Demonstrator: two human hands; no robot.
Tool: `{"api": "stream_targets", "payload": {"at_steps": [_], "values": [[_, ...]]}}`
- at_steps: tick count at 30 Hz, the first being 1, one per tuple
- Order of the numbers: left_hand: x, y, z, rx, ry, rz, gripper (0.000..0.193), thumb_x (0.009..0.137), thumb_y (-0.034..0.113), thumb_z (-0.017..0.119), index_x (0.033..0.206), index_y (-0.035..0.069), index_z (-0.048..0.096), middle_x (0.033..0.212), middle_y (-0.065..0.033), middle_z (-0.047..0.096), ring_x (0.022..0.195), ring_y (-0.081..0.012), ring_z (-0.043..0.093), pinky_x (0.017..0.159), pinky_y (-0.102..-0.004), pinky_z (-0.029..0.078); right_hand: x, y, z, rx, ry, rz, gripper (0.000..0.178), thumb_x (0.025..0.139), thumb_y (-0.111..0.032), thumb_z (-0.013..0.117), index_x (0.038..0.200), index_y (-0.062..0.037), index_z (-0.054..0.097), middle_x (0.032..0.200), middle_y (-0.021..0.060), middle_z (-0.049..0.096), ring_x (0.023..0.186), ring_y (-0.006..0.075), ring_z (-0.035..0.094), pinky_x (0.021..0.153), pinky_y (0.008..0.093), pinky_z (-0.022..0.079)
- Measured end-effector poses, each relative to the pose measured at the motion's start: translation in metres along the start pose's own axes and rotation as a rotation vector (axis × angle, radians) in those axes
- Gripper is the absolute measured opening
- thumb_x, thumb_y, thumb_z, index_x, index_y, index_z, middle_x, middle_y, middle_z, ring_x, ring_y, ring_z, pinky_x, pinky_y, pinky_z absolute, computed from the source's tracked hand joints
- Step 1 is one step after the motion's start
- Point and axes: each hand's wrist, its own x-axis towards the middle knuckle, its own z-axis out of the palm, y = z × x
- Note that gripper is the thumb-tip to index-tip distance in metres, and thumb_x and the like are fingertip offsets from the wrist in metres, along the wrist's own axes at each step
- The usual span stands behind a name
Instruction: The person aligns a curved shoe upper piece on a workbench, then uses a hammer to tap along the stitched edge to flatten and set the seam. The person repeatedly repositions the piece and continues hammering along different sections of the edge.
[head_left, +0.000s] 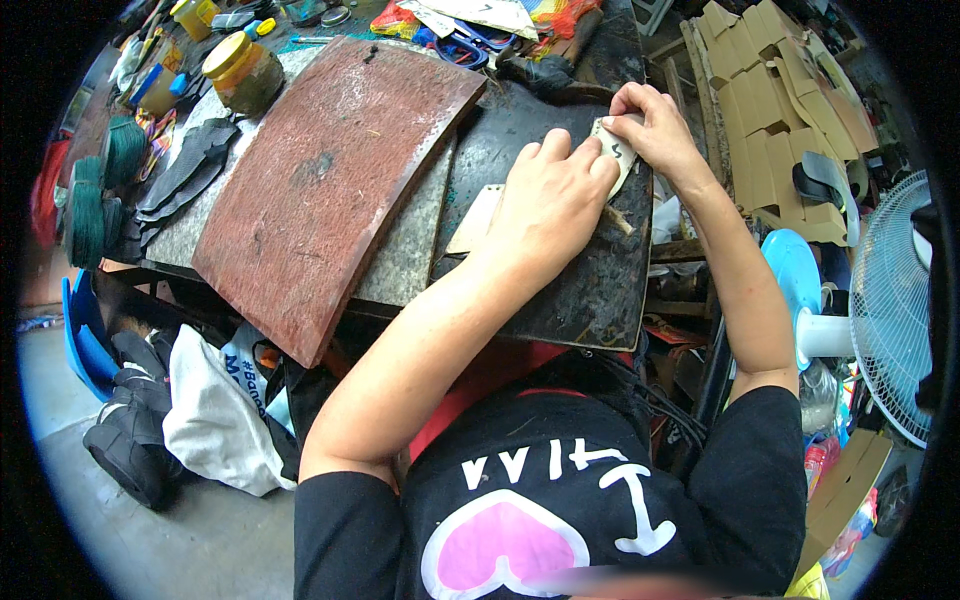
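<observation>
A flat off-white piece (pixel 617 152) with a dark mark lies tilted on the black worktop (pixel 560 310); I cannot tell if it is card or leather. My right hand (pixel 655 130) pinches its far right edge between thumb and fingers. My left hand (pixel 555 195) is curled over its left side, knuckles up and fingertips mostly hidden, closed against it. Partly under my left wrist lies another off-white flat piece (pixel 476 220). A small tan scrap (pixel 618 221) sits just right of my left hand.
A large reddish-brown board (pixel 330 180) rests on the worktop to the left. Beyond it are blue-handled scissors (pixel 462 48) and a yellow-lidded jar (pixel 243 72). Green cord spools (pixel 88 210) stand far left. Cardboard boxes (pixel 765 110) and a fan (pixel 895 305) are at right.
</observation>
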Motion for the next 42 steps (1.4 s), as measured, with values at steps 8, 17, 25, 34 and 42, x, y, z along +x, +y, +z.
{"api": "stream_targets", "payload": {"at_steps": [8,17,25,34,42], "values": [[-0.028,0.029,-0.025,0.161,0.031,-0.067,0.013,0.084,0.021,0.062,0.087,0.008,0.059,0.095,-0.0109,0.060,0.094,-0.0283,0.057,0.083,-0.0425,0.044,-0.004,0.008,0.005,0.052,0.015,-0.009,0.024,0.081,-0.027,0.075,0.095,-0.0093,0.069,0.095,0.0102,0.065,0.098,0.0295,0.058,0.090,0.0413,0.045],[-0.092,0.039,-0.061,0.234,0.028,-0.187,0.015,0.084,0.014,0.059,0.086,0.001,0.052,0.120,-0.0365,0.059,0.115,-0.0471,0.058,0.099,-0.0535,0.046,-0.006,0.001,-0.005,0.236,-0.050,-0.057,0.017,0.087,-0.016,0.069,0.092,-0.0026,0.061,0.091,0.0026,0.056,0.088,0.0150,0.053,0.083,0.0293,0.042],[-0.091,0.026,-0.063,0.193,-0.004,-0.102,0.015,0.082,0.014,0.059,0.084,0.003,0.050,0.101,-0.0272,0.063,0.101,-0.0367,0.061,0.084,-0.0457,0.049,-0.001,-0.004,-0.010,0.255,-0.121,0.056,0.021,0.084,-0.017,0.074,0.097,-0.0029,0.068,0.093,0.0094,0.064,0.090,0.0216,0.061,0.083,0.0336,0.048],[-0.088,0.021,-0.053,0.133,0.084,-0.123,0.015,0.084,0.014,0.060,0.090,0.002,0.054,0.104,-0.0280,0.060,0.107,-0.0436,0.060,0.096,-0.0520,0.050,-0.051,-0.096,-0.031,0.001,-0.086,-0.491,0.057,0.072,-0.019,0.084,0.125,-0.0075,0.066,0.119,0.0137,0.066,0.115,0.0335,0.060,0.101,0.0415,0.048],[-0.091,0.016,-0.066,-0.268,0.396,-0.156,0.024,0.083,0.006,0.073,0.093,0.002,0.051,0.099,-0.0224,0.061,0.094,-0.0421,0.063,0.080,-0.0448,0.054,-0.058,-0.099,-0.018,0.092,-0.279,-0.498,0.065,0.066,-0.020,0.086,0.126,-0.0057,0.066,0.111,0.0136,0.062,0.105,0.0317,0.060,0.093,0.0416,0.050]]}}
